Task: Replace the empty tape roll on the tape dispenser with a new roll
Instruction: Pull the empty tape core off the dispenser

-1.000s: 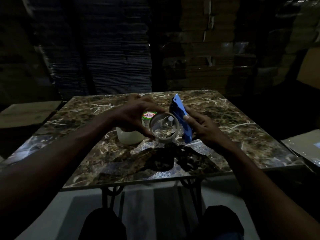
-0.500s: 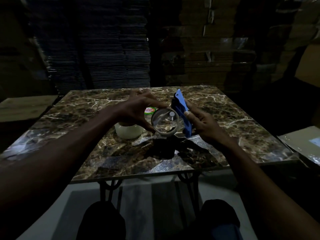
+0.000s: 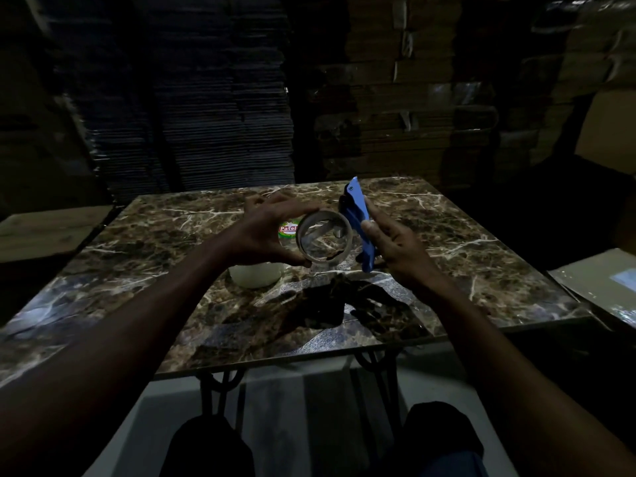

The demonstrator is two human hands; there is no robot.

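1. Clearly the right hand (image 3: 395, 249) wraps the blue tape dispenser (image 3: 361, 228) from behind, thumb on its near edge, keeping it upright above the marble table (image 3: 447, 235) so its spindle side faces left.
2. The left hand (image 3: 265, 235) curls round the bare ring (image 3: 323, 241), thumb below and fingers over the top, holding it face-on just beside the dispenser (whether it touches the hub is too dim to tell).
3. Seen through, the ring looks thin and empty, so I judge it the spent core.
4. A whitish new roll (image 3: 256, 275) lies flat on the table beneath the left wrist, within easy reach; a labelled tub (image 3: 287, 230) sits behind.
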